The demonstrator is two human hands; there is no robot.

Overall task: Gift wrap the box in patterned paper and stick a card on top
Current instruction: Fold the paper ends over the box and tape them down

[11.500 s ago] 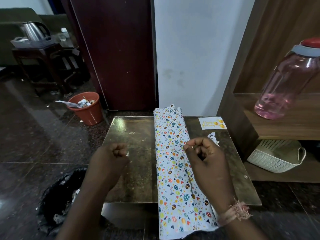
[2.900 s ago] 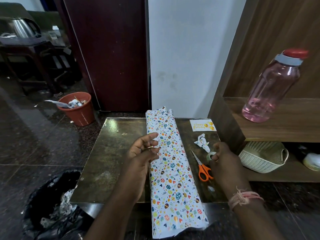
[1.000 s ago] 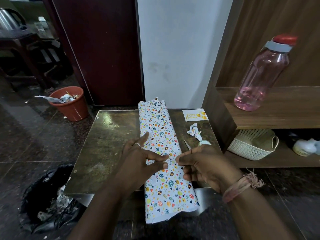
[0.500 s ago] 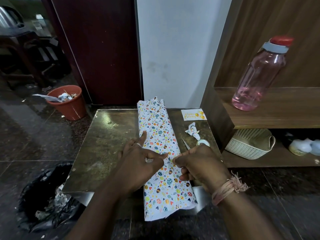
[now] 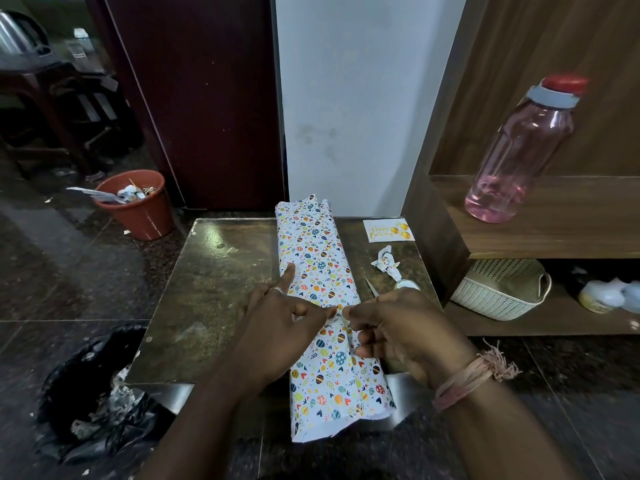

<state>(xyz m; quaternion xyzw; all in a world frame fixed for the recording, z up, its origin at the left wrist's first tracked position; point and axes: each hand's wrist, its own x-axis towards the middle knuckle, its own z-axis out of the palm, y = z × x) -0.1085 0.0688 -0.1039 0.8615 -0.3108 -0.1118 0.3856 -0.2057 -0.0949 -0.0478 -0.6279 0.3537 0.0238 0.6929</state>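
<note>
**q:** so where's the wrapped box (image 5: 320,299) sitting, and which way does it run?

**a:** flat on the brown table (image 5: 214,292), long axis pointing straight away from the person, near end hanging past the front edge. paper ends look open at both ends. both hands meet on top, about midway along.

**q:** what are the hands doing?

**a:** left hand (image 5: 280,327) has its forefinger stretched out along the left edge of the paper, thumb tip pressing down at the middle. right hand (image 5: 401,327) is curled, pinching something tiny right beside that thumb. guessing a bit of tape, can't actually see it.

**q:** and next?

**a:** i'd say pressing it down across the seam. then the card (image 5: 388,230), which is at the far right corner, so the right hand is nearer.
</note>
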